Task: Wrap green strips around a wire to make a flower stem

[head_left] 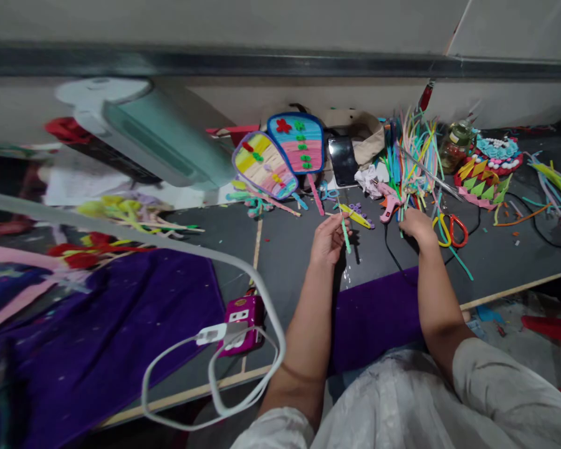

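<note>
My left hand (pixel 328 238) pinches a pale green fuzzy pipe cleaner (pixel 345 234), which points down toward the table. To the right, my right hand (pixel 416 224) is bent downward with its fingers curled, beside a pink glue gun (pixel 391 203). What those fingers hold, if anything, is hidden. Behind that hand stands a dense bunch of coloured pipe cleaners (pixel 418 153). Scissors with yellow and orange handles (pixel 458 231) lie just right of my right wrist. Yellow craft scissors (pixel 356 216) rest between my hands.
Two fan-shaped pipe-cleaner crafts (pixel 300 144) lean at the back near a phone (pixel 343 161). A glass jar (pixel 454 146) stands at right. A white cable (pixel 262 280) loops across the left foreground by a magenta power box (pixel 240 325). Purple cloth (pixel 168 305) covers the left side.
</note>
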Demonstrator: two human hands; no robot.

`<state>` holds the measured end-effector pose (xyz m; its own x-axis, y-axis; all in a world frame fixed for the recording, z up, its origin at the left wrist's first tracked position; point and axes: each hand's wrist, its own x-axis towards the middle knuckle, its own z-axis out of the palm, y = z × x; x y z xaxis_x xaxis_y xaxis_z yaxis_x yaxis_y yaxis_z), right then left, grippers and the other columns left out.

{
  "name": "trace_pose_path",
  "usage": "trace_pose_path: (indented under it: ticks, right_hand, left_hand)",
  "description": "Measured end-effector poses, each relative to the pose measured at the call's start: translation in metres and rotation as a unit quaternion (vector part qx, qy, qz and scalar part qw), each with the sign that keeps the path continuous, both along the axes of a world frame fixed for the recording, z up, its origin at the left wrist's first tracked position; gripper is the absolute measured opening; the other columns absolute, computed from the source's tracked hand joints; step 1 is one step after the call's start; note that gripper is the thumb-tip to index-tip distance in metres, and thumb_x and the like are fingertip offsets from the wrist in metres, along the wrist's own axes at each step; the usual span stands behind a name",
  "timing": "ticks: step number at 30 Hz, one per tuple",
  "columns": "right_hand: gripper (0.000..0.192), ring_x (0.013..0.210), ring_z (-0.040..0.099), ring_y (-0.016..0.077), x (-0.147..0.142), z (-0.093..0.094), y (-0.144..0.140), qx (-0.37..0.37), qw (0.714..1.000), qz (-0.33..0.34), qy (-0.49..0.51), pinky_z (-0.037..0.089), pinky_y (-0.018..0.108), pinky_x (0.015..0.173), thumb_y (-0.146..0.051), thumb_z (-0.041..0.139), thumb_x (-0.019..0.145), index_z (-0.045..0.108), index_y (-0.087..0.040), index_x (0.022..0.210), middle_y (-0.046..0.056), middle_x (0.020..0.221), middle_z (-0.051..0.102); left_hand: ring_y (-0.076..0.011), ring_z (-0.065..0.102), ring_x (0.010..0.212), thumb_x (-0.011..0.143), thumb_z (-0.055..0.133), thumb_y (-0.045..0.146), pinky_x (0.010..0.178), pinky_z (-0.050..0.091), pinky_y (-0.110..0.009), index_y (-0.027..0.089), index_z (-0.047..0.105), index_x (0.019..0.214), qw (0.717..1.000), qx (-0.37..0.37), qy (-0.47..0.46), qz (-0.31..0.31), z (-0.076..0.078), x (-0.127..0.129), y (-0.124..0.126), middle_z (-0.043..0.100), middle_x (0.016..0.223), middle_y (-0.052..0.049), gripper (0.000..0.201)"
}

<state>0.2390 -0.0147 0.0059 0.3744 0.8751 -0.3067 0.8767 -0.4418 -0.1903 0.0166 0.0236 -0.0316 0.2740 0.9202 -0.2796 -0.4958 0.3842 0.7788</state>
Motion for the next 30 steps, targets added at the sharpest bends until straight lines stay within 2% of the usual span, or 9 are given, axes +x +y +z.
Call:
trace_pose_path:
  ticks: [5,9,17,21,23,25,27,30]
  right_hand:
    - [0.019,0.076,0.068,0.0212,-0.01,0.009,-0.002,0.016,0.994,0.051,0.091,0.046,0.025,0.065,-0.023,0.053,0.075,0.07,-0.016,0.073,0.01,0.066,0.07]
    - [0.022,0.058,0.064,0.0165,-0.024,0.01,-0.003,0.019,0.982,0.087,0.167,0.043,0.023,0.058,-0.02,0.048,0.074,0.063,-0.016,0.059,0.008,0.056,0.067]
    - [0.015,0.043,0.06,0.0135,-0.046,0.0,-0.001,0.048,0.948,0.108,0.297,0.04,0.021,0.048,-0.018,0.051,0.073,0.053,-0.017,0.058,0.003,0.05,0.063]
    - [0.003,0.043,0.06,0.0135,-0.057,-0.006,0.0,0.108,0.923,0.102,0.354,0.037,0.019,0.043,-0.016,0.054,0.071,0.054,-0.018,0.073,-0.002,0.048,0.058]
    - [0.012,0.046,0.06,0.0128,-0.062,-0.008,0.001,0.133,0.903,0.112,0.394,0.037,0.018,0.042,-0.014,0.053,0.07,0.054,-0.018,0.082,-0.003,0.053,0.06]
    - [0.012,0.049,0.061,0.0115,-0.062,-0.009,0.003,0.141,0.888,0.136,0.417,0.04,0.017,0.045,-0.015,0.052,0.072,0.055,-0.018,0.083,-0.002,0.06,0.063]
    - [0.008,0.051,0.061,0.0102,-0.055,-0.008,0.005,0.147,0.892,0.15,0.399,0.042,0.018,0.049,-0.018,0.05,0.076,0.057,-0.017,0.079,-0.001,0.065,0.064]
    - [0.013,0.052,0.059,0.0095,-0.033,-0.003,0.005,0.174,0.935,0.116,0.287,0.043,0.02,0.055,-0.024,0.049,0.08,0.06,-0.017,0.081,0.001,0.068,0.065]
  left_hand:
    - [-0.007,0.057,0.053,0.065,0.074,0.028,0.056,0.051,-0.02,0.014,0.067,0.084,1.0,-0.008,0.007,-0.002,0.002,0.001,-0.001,0.062,0.065,0.001,0.024]
    - [-0.0072,0.057,0.053,0.065,0.075,0.028,0.056,0.051,-0.02,0.013,0.067,0.084,1.0,-0.007,0.01,0.001,0.003,0.002,-0.001,0.062,0.066,0.0,0.026]
    - [-0.0071,0.056,0.054,0.064,0.075,0.027,0.055,0.05,-0.019,0.013,0.067,0.084,1.0,-0.002,0.008,0.001,0.003,0.001,-0.002,0.062,0.065,0.0,0.025]
    - [-0.0069,0.056,0.053,0.064,0.075,0.028,0.055,0.05,-0.02,0.013,0.067,0.084,1.0,0.001,0.007,0.002,0.004,0.0,-0.002,0.062,0.065,0.0,0.026]
    - [-0.0069,0.056,0.053,0.064,0.075,0.028,0.055,0.05,-0.02,0.013,0.067,0.084,1.0,0.0,0.007,0.002,0.005,0.0,-0.002,0.062,0.065,0.001,0.027]
    - [-0.0069,0.056,0.053,0.064,0.075,0.028,0.055,0.05,-0.02,0.012,0.067,0.085,1.0,-0.002,0.006,0.003,0.005,0.0,-0.002,0.062,0.065,0.001,0.028]
    - [-0.0068,0.057,0.054,0.064,0.075,0.028,0.055,0.05,-0.02,0.012,0.067,0.085,1.0,-0.001,0.002,0.005,0.005,-0.001,-0.002,0.062,0.065,0.001,0.028]
    - [-0.0066,0.057,0.054,0.065,0.075,0.027,0.055,0.05,-0.02,0.012,0.067,0.086,1.0,0.002,-0.005,0.005,0.005,-0.001,-0.001,0.062,0.066,0.001,0.027]
